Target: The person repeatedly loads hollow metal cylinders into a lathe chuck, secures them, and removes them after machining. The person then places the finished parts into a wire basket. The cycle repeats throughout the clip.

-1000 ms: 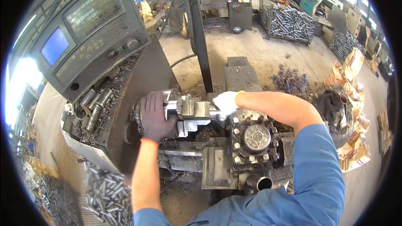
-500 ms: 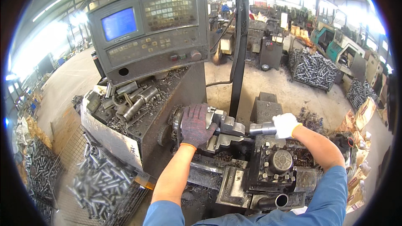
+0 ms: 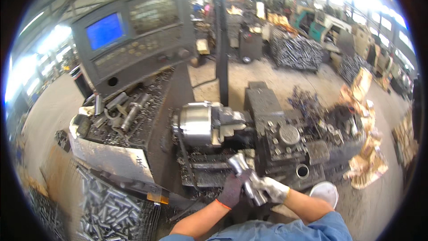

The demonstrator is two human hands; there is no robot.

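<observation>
In front of my body, below the lathe chuck [image 3: 196, 122], both hands are closed on shiny metal tube-like parts [image 3: 239, 162]. My left hand [image 3: 232, 190], in a dark glove, grips at the middle. My right hand [image 3: 273, 189], in a white glove, wraps the lower portion from the right. The metal slants from upper left to lower right; whether it is one waisted piece or two pieces together, I cannot tell. Above the hands, the chuck's stepped jaws [image 3: 229, 124] show no tube sticking out. The square tool post [image 3: 289, 135] stands right of the chuck.
A control panel [image 3: 133, 40] with a blue screen rises at the left. Metal parts and chips cover the ledge [image 3: 127, 111] below it. A wire basket [image 3: 149, 216] of tubes stands lower left. A black post [image 3: 221, 40] is behind the chuck; brown paper [image 3: 368, 165] lies right.
My left hand has left the chuck and my right hand has left the jaw area. Both have come down towards my body and together on the metal. The view has shifted too.
</observation>
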